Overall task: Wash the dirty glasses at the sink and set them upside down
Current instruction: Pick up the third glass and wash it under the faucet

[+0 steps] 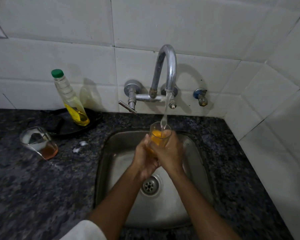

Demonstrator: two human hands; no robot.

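Orange liquid glows inside the glass (160, 135) that I hold over the steel sink (194, 170). My left hand (145, 160) wraps its lower body from the left, and my right hand (170, 153) closes round it from the right, fingers curled over the rim side, so both hands clasp the same glass. It stands upright between my palms with its mouth up. A thin stream of water (165, 115) falls from the curved chrome tap (168, 66) just beyond my hands and lands inside the glass. The drain (150, 185) sits below my left wrist. Well to the left of my left hand, on the speckled dark counter (33, 187), a second glass (38, 142) stands upright with a little amber liquid at its bottom. Beyond it, a clear bottle (71, 99) with a green cap and yellow liquid stands on a black plate (93, 118) against the white tiled wall (59, 49).
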